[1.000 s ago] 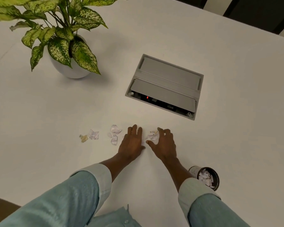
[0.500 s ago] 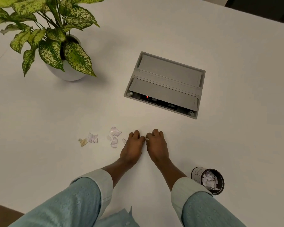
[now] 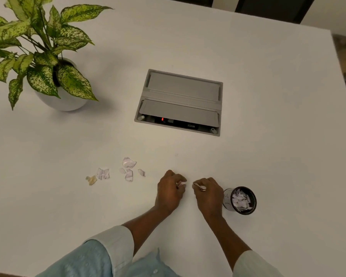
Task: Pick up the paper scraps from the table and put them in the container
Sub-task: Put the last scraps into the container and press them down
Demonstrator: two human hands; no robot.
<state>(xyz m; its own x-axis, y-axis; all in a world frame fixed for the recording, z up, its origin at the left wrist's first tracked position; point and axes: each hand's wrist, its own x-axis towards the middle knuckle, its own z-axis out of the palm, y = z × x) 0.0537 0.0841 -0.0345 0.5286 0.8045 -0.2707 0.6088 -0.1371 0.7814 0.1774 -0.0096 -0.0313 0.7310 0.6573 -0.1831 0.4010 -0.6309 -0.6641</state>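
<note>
A second earlier both hands lay flat, fingers spread round one piece of paper. By this moment they had drawn back and curled — my left hand [image 3: 169, 191] pinched a white scrap [image 3: 181, 183] at its fingertips, and my right hand [image 3: 208, 193] pinched a second scrap [image 3: 198, 185]. Right hand: just beside the container [image 3: 227, 198], on its left side, wrist low over the table [image 3: 68, 196]. Left hand: next over, farther from the container. Container: already part-filled with paper. Loose scraps [image 3: 128, 168] remained well to the container's left — I judged this load ready to drop, with further trips due.
</note>
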